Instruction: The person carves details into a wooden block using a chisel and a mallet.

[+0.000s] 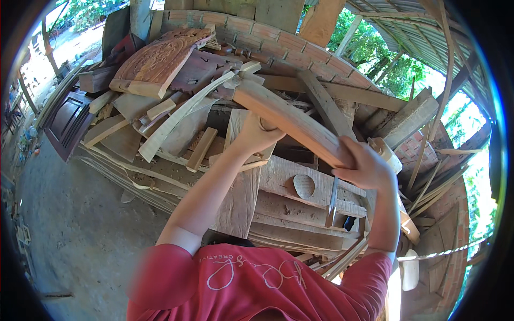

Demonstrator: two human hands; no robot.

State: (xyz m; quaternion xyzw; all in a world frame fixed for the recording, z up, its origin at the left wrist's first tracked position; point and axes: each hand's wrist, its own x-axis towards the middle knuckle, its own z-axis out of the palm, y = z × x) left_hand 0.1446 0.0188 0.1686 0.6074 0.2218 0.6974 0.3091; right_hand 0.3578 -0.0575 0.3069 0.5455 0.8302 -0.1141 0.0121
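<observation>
A long, square-edged reddish-brown wooden beam (292, 119) slants across the pile, its far end up and to the left. My left hand (258, 134) is closed on its lower side near the middle, with the fingers partly hidden beneath it. Around the beam's near right end my right hand (369, 162) is wrapped, thumb on the underside. Just below that hand a narrow metal strip or blade (332, 200) points down; I cannot tell what it belongs to. A pale curved wooden strip (184, 109) lies left of the beam.
A carved wooden panel (160, 61) rests on the heap at the far left, above a dark panelled door piece (68, 120). Stacked planks (300, 206) lie in front of me, one with a round mark. Behind runs a low brick wall (278, 40); concrete floor (107, 230) is at left.
</observation>
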